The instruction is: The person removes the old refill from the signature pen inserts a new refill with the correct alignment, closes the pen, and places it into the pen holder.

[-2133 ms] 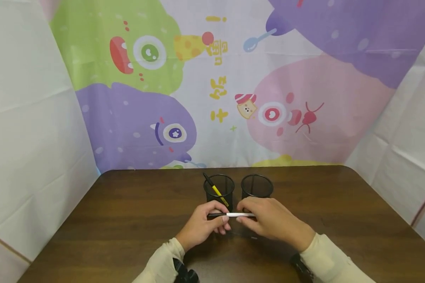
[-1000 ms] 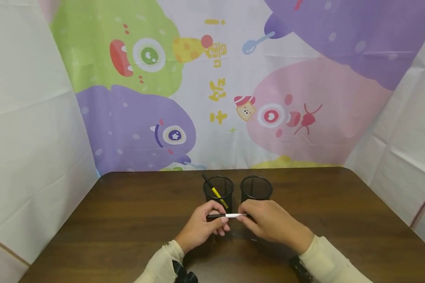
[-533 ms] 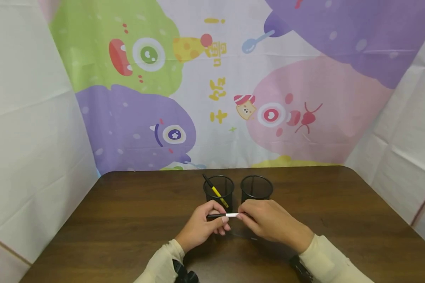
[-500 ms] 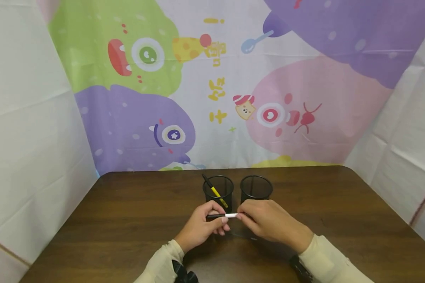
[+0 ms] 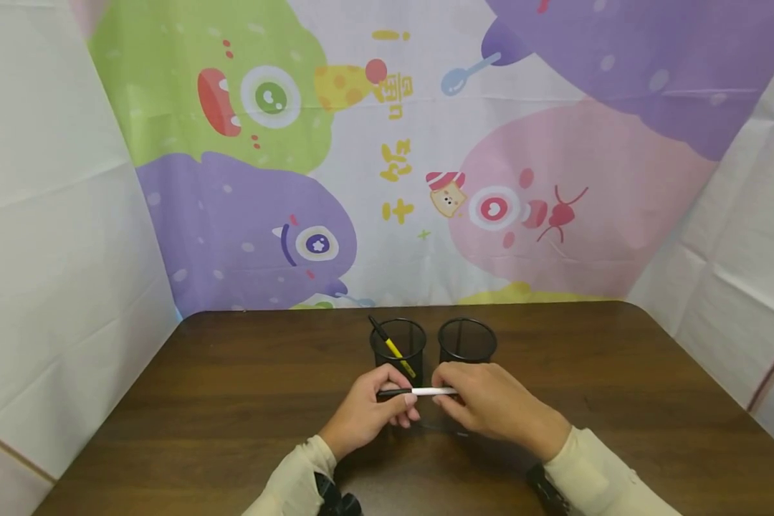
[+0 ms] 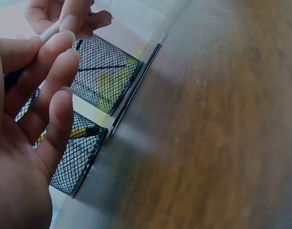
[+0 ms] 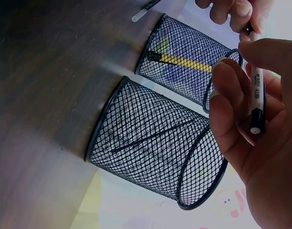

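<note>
A white marker [image 5: 428,391] with black ends lies level between both hands, above the table. My left hand [image 5: 364,410] pinches its black left end between thumb and fingers. With fingers curled round the white barrel, my right hand [image 5: 504,403] holds the other end. In the right wrist view, printed lettering shows on the barrel [image 7: 256,90], and its black end sits over the palm. Just beyond the hands stand two black mesh pen cups, the left cup [image 5: 398,319] and the right cup [image 5: 467,319]. A yellow and black marker [image 5: 393,347] leans in the left cup.
A thin black pen [image 6: 138,86] with a clear end lies on the brown wooden table [image 5: 232,387], close by the bases of the cups. Behind the table hangs a cartoon-printed cloth [image 5: 419,272], with white cloth walls at both sides.
Half a second ago the right fingers covered more of the white barrel; now they have shifted and more of it shows. The left hand and cups stay put.
</note>
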{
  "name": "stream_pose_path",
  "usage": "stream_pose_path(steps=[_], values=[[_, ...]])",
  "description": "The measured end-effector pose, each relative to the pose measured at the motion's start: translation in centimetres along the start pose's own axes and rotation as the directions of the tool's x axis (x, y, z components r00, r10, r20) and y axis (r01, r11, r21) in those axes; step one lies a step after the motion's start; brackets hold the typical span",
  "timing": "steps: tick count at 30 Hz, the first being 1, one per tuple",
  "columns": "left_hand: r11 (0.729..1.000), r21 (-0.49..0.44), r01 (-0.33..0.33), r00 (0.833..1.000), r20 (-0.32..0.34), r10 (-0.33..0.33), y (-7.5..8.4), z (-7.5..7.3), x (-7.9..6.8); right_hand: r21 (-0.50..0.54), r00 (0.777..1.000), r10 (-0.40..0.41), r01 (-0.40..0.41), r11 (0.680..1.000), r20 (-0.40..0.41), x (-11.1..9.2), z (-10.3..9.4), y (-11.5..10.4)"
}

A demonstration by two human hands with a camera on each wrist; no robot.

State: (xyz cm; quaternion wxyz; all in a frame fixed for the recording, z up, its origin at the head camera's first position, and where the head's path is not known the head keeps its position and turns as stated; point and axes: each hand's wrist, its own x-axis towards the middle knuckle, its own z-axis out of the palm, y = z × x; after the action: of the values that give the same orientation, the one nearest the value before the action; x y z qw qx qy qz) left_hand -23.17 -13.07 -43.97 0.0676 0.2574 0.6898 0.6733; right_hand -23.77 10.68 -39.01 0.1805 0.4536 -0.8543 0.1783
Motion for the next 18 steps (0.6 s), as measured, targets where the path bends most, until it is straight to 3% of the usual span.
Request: stream_pose_path(steps=[18], values=[[1.000,0.015,-0.023,1.000,0.000,0.023,0.23,0.03,-0.08,-0.010,1.000,-0.027,0.027,1.000,0.000,0.06,0.08,-0.07]])
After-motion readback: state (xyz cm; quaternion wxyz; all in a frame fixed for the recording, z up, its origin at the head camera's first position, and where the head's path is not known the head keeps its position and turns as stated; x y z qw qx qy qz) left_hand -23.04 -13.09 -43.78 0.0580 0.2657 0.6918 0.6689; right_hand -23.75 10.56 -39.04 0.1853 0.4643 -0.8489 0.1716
